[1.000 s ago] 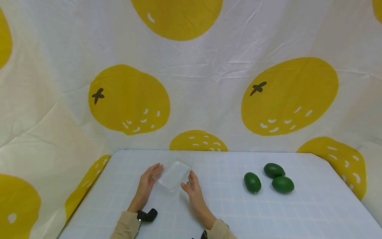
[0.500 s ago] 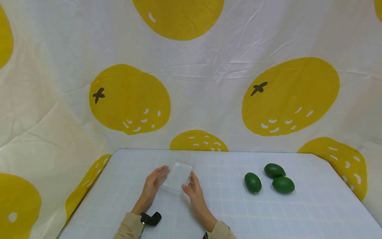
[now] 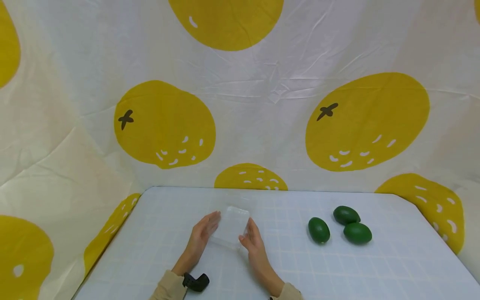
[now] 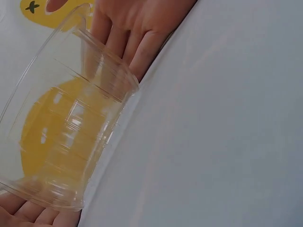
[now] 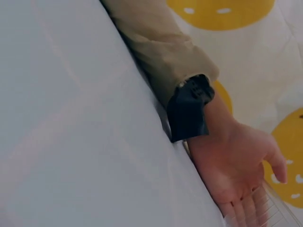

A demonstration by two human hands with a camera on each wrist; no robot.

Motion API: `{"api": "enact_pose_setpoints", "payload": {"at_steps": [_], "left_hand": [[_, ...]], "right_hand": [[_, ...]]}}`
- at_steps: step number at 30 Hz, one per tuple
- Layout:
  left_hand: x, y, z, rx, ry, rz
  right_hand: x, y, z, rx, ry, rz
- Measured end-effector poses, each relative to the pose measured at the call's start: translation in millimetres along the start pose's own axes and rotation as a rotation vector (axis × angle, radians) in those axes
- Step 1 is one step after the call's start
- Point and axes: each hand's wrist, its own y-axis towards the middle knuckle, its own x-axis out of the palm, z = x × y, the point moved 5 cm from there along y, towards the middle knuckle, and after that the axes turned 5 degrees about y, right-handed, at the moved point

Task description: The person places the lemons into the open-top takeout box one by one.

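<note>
A clear plastic container [image 3: 232, 227] with a rectangular bottom and flared rim stands on the table between my two hands. My left hand [image 3: 202, 235] lies along its left side, fingers straight. On its right side rests my right hand [image 3: 256, 246], fingers extended and thumb apart. In the left wrist view, fingers lie against both ends of the container [image 4: 71, 127]. The right wrist view shows only a transparent corner of the container [image 5: 274, 210] by an open palm. Its thin walls are hard to make out from the head.
Three dark green, avocado-like fruits lie to the right: one alone [image 3: 319, 230], and a back one [image 3: 346, 215] touching a front one [image 3: 357, 233]. A pale checked cloth [image 3: 292, 266] covers the table. Behind hangs a white curtain [image 3: 258, 125] with yellow fruit prints.
The container has turned between my hands and shifted slightly right and nearer. Both hands have moved right and a little nearer with it. The green fruits have not moved on the table.
</note>
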Motion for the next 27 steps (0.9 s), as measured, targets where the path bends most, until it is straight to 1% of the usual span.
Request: {"api": "enact_pose_setpoints", "payload": {"at_steps": [4, 10, 14, 18, 21, 25, 27], "left_hand": [[9.7, -3.4, 2.6, 0.018, -0.039, -0.033], [27.6, -9.0, 4.7, 0.044, -0.141, -0.121], [41.4, -13.3, 6.0, 0.044, -0.185, -0.170], [54.4, -17.8, 5.9, 0.009, -0.187, -0.197], [63.7, -20.9, 6.7, -0.005, -0.179, -0.230], [75.2, -24.7, 8.1, -0.035, -0.162, -0.284], [80.5, -26.1, 8.3, -0.067, -0.162, -0.306]], "right_hand": [[-8.2, -3.5, -2.5, -0.003, -0.003, 0.008], [-23.1, -9.3, -6.0, -0.003, 0.045, 0.005], [-34.8, -15.5, -10.0, 0.018, 0.031, 0.015], [-46.6, -22.0, -13.1, 0.035, 0.032, 0.025], [-54.3, -25.8, -14.9, 0.031, 0.077, 0.016], [-62.9, -30.0, -18.8, 0.004, 0.124, -0.003], [-67.2, -32.0, -20.4, -0.006, 0.128, 0.000]]}}
